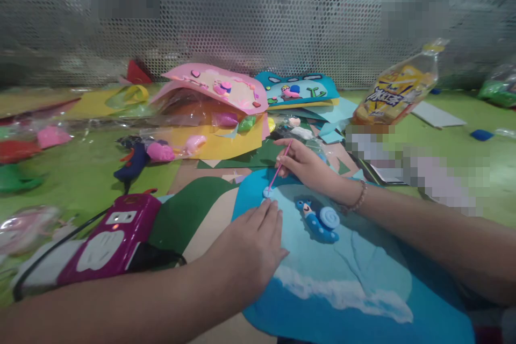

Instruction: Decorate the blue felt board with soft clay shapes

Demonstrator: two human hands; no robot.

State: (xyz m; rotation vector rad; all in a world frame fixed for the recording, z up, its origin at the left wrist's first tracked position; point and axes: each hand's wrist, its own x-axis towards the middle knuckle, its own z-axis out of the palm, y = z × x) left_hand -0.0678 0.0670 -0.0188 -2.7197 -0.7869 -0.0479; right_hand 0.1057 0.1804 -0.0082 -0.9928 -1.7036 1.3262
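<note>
Pinched in my right hand [300, 166] is a thin pink stick [279, 171]. Its lower tip touches a small light-blue clay disc [267, 192] near the upper left edge of a blue paper sheet [363, 328]. My left hand [258, 242] lies flat on that sheet, fingers stretched out, with the fingertips just below the disc. To its right a blue clay snail [318, 223] with a pale spiral shell is on the light-blue middle of the sheet. A strip of white clay [346, 295] runs along the lower part.
A purple power strip [115, 231] with a black cord sits at the left, below a dark-blue glue gun [133, 164]. Finished-looking pink [217, 86] and blue clay pictures [298, 88] lie at the back. A drink bottle [399, 86] leans at the right before the perforated metal panel [258, 21].
</note>
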